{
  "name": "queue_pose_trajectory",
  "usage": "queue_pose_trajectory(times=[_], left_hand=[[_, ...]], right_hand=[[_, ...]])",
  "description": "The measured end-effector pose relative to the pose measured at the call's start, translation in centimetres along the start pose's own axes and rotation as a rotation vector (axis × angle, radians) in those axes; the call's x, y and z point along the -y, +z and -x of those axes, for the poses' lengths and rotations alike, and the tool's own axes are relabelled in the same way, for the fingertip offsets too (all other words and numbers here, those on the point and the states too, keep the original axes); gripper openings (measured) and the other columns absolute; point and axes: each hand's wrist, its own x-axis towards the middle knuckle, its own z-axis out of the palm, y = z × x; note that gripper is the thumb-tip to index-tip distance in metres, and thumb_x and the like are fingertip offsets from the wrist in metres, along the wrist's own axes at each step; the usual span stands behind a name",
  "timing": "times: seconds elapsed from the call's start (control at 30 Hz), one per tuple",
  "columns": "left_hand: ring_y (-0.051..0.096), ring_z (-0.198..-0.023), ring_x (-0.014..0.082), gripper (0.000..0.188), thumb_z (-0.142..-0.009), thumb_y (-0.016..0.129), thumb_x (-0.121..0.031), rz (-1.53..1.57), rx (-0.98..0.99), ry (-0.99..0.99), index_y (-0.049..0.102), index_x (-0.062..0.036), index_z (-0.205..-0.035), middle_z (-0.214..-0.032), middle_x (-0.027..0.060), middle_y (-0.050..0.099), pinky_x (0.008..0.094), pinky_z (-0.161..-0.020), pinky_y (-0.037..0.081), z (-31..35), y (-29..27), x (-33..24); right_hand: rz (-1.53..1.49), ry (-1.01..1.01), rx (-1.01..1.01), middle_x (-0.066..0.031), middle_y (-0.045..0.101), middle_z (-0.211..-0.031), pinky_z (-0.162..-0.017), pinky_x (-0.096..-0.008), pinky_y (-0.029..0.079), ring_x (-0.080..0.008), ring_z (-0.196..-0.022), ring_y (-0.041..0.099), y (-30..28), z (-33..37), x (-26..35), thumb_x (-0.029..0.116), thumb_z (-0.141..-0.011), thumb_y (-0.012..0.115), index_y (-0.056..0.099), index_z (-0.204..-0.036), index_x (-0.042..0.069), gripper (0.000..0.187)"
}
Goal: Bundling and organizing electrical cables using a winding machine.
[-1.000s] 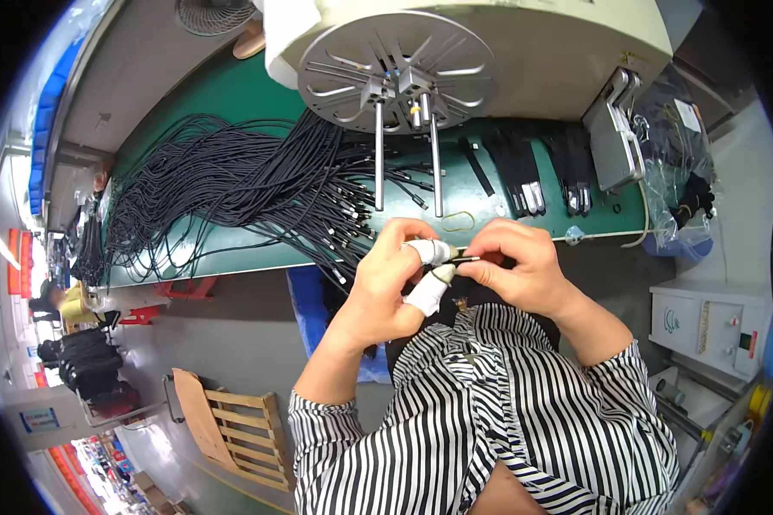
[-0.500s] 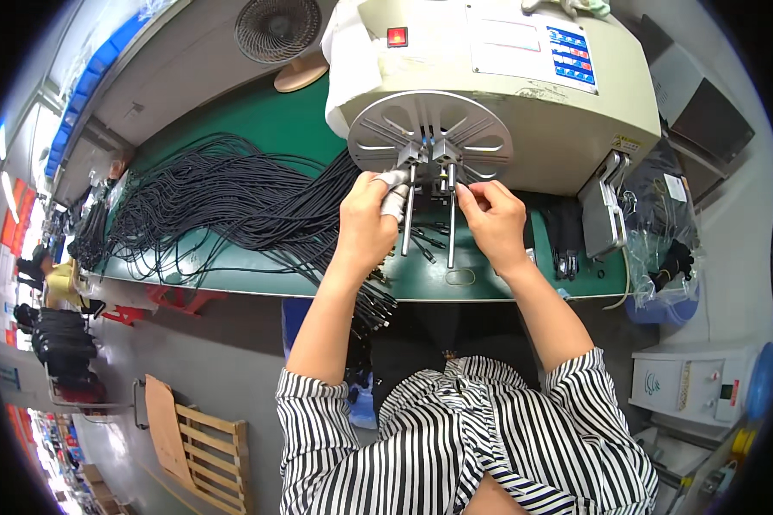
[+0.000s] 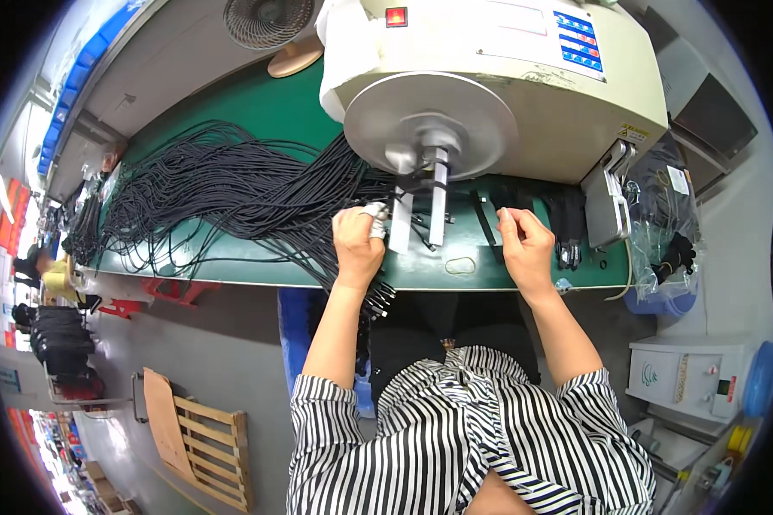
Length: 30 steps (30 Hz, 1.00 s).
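A pale winding machine stands on the green table, its round metal disc blurred by spinning. Two metal rods, one of them the right rod, jut from the disc toward me, with black cable about their base. My left hand, with white wraps on its fingers, is closed on a black cable just left of the rods. To the right of the rods, my right hand is closed, thumb against curled fingers; whatever it may hold is hidden. A black strip lies beside it.
A large heap of black cables spreads over the table's left side, its plug ends hanging over the front edge. A rubber band lies near that edge. A fan stands behind, and bundled cables lie at right.
The disc and rods have gone from still and sharp to blurred with turning. My right hand has moved right and toward me, away from the rods. My left hand has drawn slightly left and lower.
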Motion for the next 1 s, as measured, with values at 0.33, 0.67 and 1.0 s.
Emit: queue_pose_trajectory(times=[0.33, 0.67, 1.0], left_hand=[[0.056, -0.078, 0.0293, 0.019, -0.068, 0.058, 0.0, 0.082, 0.022, -0.014, 0.061, -0.0026, -0.086, -0.078, 0.0104, 0.057, 0.0392, -0.076, 0.041, 2.2, -0.2, -0.1], [0.056, -0.079, 0.03, 0.022, -0.07, 0.058, 0.004, 0.154, 0.059, -0.079, 0.062, -0.0018, -0.09, -0.08, 0.0108, 0.059, 0.0372, -0.077, 0.044, 2.2, -2.4, -1.1], [0.057, -0.08, 0.022, 0.019, -0.064, 0.064, -0.003, 0.017, 0.28, 0.497, 0.062, -0.0053, -0.083, -0.079, 0.0058, 0.056, 0.0388, -0.078, 0.041, -6.7, -5.8, -10.1]], right_hand=[[-0.039, 0.009, 0.07, -0.0074, 0.06, -0.069, -0.052, -0.0253, 0.042, -0.0105, -0.057, 0.055, 0.0, 1.6, -0.6, 0.008, -0.088, 0.061, 0.065, -0.086, -0.004, 0.013], [-0.04, -0.037, 0.111, -0.0079, 0.062, -0.07, -0.054, -0.0257, 0.044, -0.0125, -0.059, 0.057, -0.6, 2.3, -1.2, 0.01, -0.089, 0.06, 0.065, -0.087, -0.004, 0.014], [-0.08, -0.078, 0.154, -0.0092, 0.061, -0.072, -0.054, -0.0265, 0.044, -0.0145, -0.058, 0.056, -0.9, 2.2, 0.2, 0.006, -0.088, 0.06, 0.064, -0.09, -0.004, 0.011]])
